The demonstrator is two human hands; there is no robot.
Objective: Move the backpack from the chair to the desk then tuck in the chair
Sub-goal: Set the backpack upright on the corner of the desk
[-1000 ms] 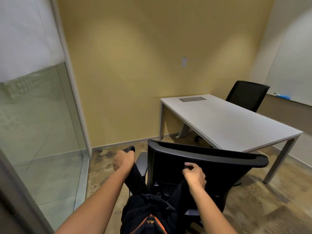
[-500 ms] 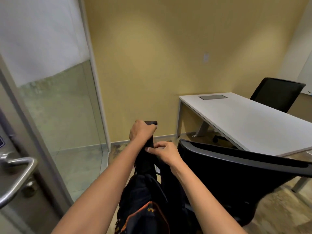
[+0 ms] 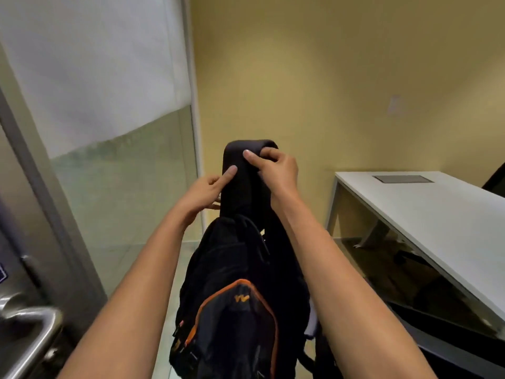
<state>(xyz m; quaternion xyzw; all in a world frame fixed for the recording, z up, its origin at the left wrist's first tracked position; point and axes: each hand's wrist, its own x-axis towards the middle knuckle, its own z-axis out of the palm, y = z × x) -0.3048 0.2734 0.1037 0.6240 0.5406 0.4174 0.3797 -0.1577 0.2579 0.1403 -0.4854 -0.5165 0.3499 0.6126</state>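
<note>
A black backpack with orange trim hangs in the air in front of me by its black shoulder strap. My right hand grips the top loop of that strap. My left hand pinches the same strap from the left side, a little lower. The white desk stands to the right, apart from the bag. The black chair shows only as a dark backrest edge at the lower right, mostly under the desk edge and behind my right arm.
A glass partition with a frosted upper band is on the left. A door with a metal lever handle is at the lower left. A yellow wall is straight ahead. A second black chair peeks in beyond the desk.
The backpack has risen off the chair and now hangs higher. My right hand moved up to the top of the strap. The view swung left, so the chair mostly left the frame.
</note>
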